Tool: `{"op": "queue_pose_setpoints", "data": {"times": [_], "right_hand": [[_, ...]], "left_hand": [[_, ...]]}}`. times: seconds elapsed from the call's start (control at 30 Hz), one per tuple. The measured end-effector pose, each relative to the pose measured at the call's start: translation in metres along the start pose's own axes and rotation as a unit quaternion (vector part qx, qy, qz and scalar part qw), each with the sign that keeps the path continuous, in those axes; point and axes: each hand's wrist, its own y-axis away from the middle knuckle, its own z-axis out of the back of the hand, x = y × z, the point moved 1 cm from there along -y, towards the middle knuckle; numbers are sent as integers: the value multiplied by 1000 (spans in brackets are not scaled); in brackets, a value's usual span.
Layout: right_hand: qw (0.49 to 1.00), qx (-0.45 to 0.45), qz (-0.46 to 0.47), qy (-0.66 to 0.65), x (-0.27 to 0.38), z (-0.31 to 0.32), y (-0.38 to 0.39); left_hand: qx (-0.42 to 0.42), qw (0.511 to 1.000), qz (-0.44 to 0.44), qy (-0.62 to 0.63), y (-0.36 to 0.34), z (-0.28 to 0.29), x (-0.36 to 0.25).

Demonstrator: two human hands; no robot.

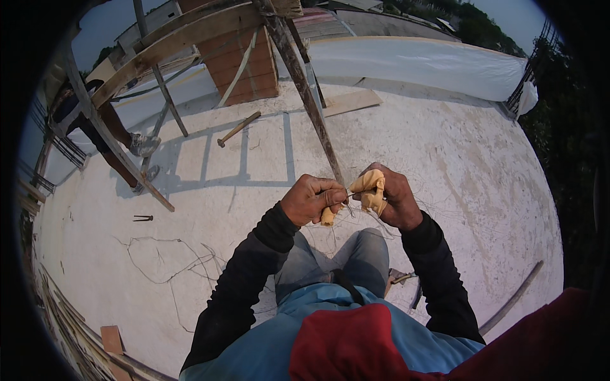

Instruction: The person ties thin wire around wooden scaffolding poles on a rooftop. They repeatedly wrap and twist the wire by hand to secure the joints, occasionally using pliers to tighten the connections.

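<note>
In front of my lap, both hands are raised close together. My left hand [312,200] pinches a thin dark strand that looks like wire [350,194] between thumb and fingers. A small roll of the same yellowish material shows below its fingers. My right hand [399,198] is closed around a crumpled, soft yellow-orange piece [372,192], perhaps a rubber glove or cloth. The strand runs from the left fingertips to this piece. Its far end is hidden by the right fingers.
A hammer [239,129] and pincers [143,218] lie on the pale concrete. Loose tangled wire [171,273] spreads at left. Wooden props [305,82] stand ahead. Another person [108,120] is at far left. Wood strips [70,317] lie lower left; a stick [511,298] lies right.
</note>
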Motion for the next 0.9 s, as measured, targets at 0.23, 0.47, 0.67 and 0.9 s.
{"op": "queue_pose_setpoints", "data": {"times": [0.23, 0.47, 0.67, 0.9], "right_hand": [[989, 9, 21, 146, 4, -9, 12], [985, -2, 57, 165, 1, -9, 22], [990, -20, 30, 135, 0, -13, 31], [995, -57, -7, 76, 9, -22, 33]], "left_hand": [[-6, 984, 66, 167, -2, -1, 14], [12, 959, 108, 262, -3, -6, 17], [103, 911, 173, 359, 2, -3, 25], [127, 935, 144, 298, 0, -3, 27]]}}
